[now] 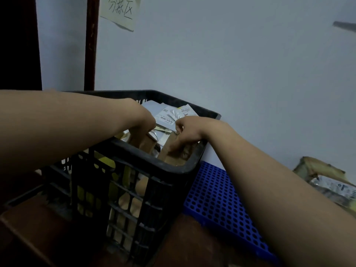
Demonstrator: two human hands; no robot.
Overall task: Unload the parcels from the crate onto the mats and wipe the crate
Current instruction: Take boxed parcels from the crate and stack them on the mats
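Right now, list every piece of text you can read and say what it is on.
"分拣区": handwritten on the paper sign on the wall.
Barcode label on the white parcel in the black crate: too small to read.
Label on the tape-wrapped parcel, far right: blurred.

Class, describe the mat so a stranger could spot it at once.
Find the black slatted crate in the middle. Beside its right side, along the pale wall, lies the mat. It alone is bright blue, pierced all over with round holes.
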